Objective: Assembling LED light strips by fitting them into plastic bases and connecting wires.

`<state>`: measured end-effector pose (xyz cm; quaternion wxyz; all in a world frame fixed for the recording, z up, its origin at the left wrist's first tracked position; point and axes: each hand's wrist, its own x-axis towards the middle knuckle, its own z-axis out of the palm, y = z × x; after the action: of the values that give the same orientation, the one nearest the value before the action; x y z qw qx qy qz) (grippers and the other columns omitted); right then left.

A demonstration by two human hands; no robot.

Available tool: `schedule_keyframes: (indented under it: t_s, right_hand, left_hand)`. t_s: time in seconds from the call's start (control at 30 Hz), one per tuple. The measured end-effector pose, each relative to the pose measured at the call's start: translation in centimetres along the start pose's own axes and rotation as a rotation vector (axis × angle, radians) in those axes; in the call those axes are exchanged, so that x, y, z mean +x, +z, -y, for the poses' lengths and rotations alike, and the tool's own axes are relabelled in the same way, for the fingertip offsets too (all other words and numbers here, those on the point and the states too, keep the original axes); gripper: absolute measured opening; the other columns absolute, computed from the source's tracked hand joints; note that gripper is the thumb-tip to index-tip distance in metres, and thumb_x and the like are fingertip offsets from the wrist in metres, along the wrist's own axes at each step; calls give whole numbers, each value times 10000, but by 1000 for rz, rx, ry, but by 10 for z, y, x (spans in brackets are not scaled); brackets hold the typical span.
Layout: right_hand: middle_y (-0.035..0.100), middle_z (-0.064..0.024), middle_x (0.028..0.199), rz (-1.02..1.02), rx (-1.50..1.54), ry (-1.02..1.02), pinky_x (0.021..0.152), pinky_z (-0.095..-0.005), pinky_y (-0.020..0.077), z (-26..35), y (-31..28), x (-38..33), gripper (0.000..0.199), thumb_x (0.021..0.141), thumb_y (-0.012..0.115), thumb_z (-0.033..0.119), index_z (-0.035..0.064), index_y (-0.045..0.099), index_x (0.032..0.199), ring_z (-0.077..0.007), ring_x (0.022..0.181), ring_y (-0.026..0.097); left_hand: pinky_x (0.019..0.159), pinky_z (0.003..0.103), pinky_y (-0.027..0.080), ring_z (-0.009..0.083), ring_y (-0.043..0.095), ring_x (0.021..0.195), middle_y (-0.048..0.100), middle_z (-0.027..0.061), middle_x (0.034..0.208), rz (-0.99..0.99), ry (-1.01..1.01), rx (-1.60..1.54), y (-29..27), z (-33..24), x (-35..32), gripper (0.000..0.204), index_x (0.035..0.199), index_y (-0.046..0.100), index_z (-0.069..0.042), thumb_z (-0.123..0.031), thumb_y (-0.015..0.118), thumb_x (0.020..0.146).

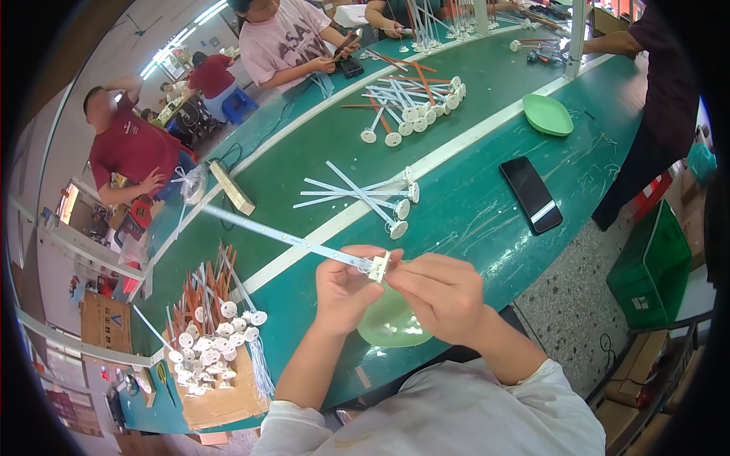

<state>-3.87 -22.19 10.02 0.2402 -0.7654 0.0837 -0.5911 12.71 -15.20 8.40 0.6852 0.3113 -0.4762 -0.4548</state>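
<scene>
Over the near edge of the bench, my left hand (pixel 338 296) pinches the white base (pixel 379 267) of an LED strip light. Its long narrow strip (pixel 281 237) points away to the upper left, with small LEDs along it and thin wires at the base. My right hand (pixel 445 296) is closed at the base's right face, thumb and fingers pressed together. Whatever those fingertips hold, if anything, is hidden. Beneath both hands sits a light green bowl (pixel 391 327), partly covered by them; its contents are hard to make out.
At left, many strip lights with round white bases (pixel 209 346) lie heaped on cardboard (pixel 220 410). Several more (pixel 399 205) rest on the green belt, with another group (pixel 426 110) farther off. A phone (pixel 531 195) and second green bowl (pixel 547 114) stand right. Co-workers line the far side.
</scene>
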Motion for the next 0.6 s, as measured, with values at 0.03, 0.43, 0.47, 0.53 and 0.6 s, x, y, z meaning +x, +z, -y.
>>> schedule_keyframes:
  t_s: [0.03, 0.43, 0.47, 0.53, 0.6]
  right_hand:
    - [687, -122, 800, 40, 39, -5, 554, -323, 517, -3, -5, 1, 169, 730, 712, -66, -18, 685, 890, -266, 650, 665]
    - [659, -136, 765, -4, -141, -69, 542, -323, 530, -2, -5, -8, 133, 723, 682, -79, -51, 659, 851, -281, 617, 655]
    - [651, -139, 765, 13, -189, -88, 543, -328, 533, -2, -6, -8, 130, 720, 667, -86, -59, 650, 846, -286, 618, 653]
    - [648, -137, 770, 10, -203, -95, 543, -329, 534, -1, -5, -8, 135, 717, 661, -86, -59, 649, 848, -286, 621, 652]
    - [645, -136, 774, 6, -218, -105, 543, -330, 534, -1, -3, -7, 140, 713, 655, -86, -58, 648, 850, -287, 624, 651]
  left_hand:
    - [981, 437, 513, 289, 660, 1102, 675, 197, 1152, 0, 3, 1, 1, -1, 0, 421, 1196, 594, 40, 30, 724, 796]
    - [1026, 469, 487, 322, 623, 1166, 665, 196, 1165, -21, -40, -102, 14, 15, -4, 426, 1231, 575, 12, 24, 708, 827]
    - [1027, 475, 486, 323, 614, 1181, 664, 187, 1168, -29, -58, -105, 15, 14, -4, 407, 1223, 578, 7, 29, 701, 836]
    - [1027, 480, 486, 325, 605, 1195, 662, 178, 1171, -41, -81, -108, 16, 16, -5, 388, 1215, 581, 2, 34, 694, 845]
    - [1016, 484, 495, 323, 579, 1231, 656, 158, 1191, -42, -60, -221, 15, 21, -5, 371, 1208, 579, -5, 31, 691, 857]
